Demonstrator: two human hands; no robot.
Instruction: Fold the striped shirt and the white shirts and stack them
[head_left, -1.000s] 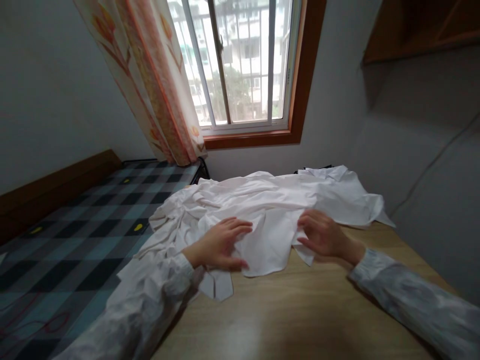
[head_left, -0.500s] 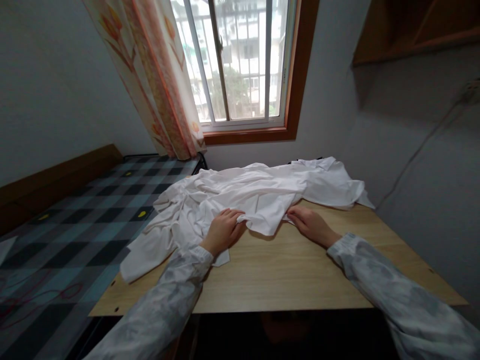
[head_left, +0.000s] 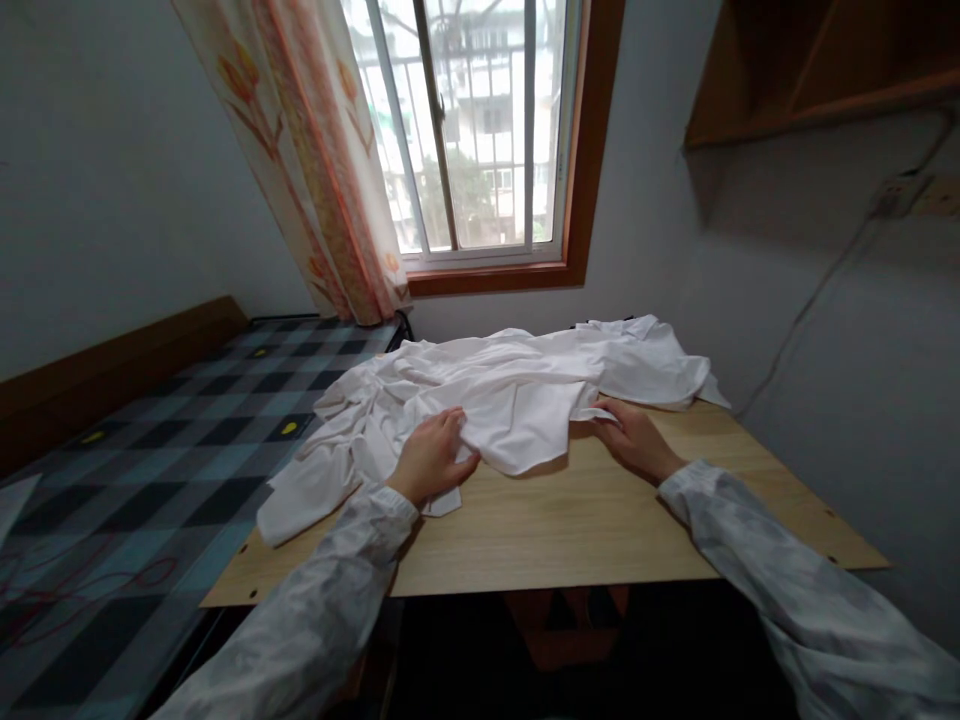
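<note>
White garment (head_left: pixel 517 400) under both hands, palms down.

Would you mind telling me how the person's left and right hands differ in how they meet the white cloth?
The left hand lies on top of the white cloth, fingers curled into a fold, while the right hand sits at the cloth's edge with its fingertips tucked under it. The left hand rests on bunched fabric; the right rests mostly on the bare wooden table. Both wear pale patterned sleeves.

left fingertips (head_left: pixel 459 432) under white cloth (head_left: pixel 517 395), sleeves cut off
</note>
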